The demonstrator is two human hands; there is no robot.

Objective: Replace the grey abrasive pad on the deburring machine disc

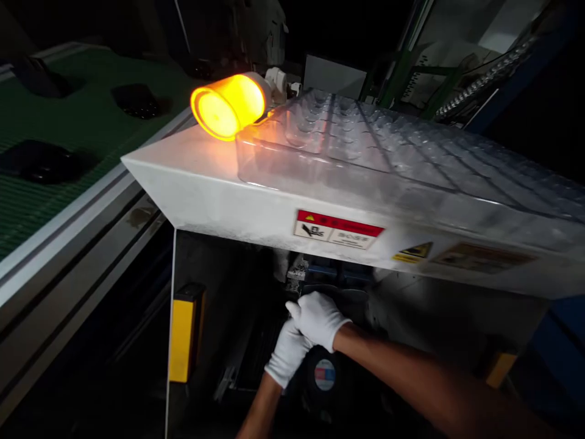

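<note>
My two hands, in white gloves, meet inside the dark opening of a white machine (214, 201). My right hand (319, 320) lies over the front of my left hand (289, 352), fingers curled in. The left fingers are partly covered by the right, and that hand looks closed too. Anything held between them is hidden. Just behind the hands is a dark curved part (338, 292), with a pale speckled block (298, 268) to its left. Below them a round disc with a blue and red label (325, 374) faces me.
A clear plastic tray (347, 167) with moulded pockets rests on the machine's top, beside a glowing amber lamp (228, 107). Yellow bars (181, 340) flank the opening. At left runs a green conveyor belt (98, 131) carrying several dark parts (39, 161).
</note>
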